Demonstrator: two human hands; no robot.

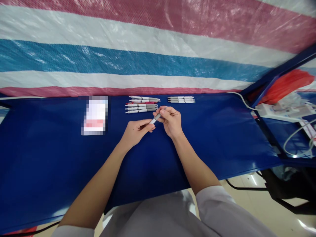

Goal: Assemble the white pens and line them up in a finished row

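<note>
Between my two hands is a white pen with a grey grip, tilted with its tip up to the right. My left hand pinches its white lower end. Thumb and fingers of my right hand close around the grey grip near the metal tip. Just beyond my hands lies a group of several white and grey pens, with a red pen among them. Farther right, a smaller row of white and grey pens lies side by side.
A blurred-out white and pink item lies to the left on the blue table. Behind stands a striped plastic sheet. At the right are a white power strip, cables, a red bag and a dark frame.
</note>
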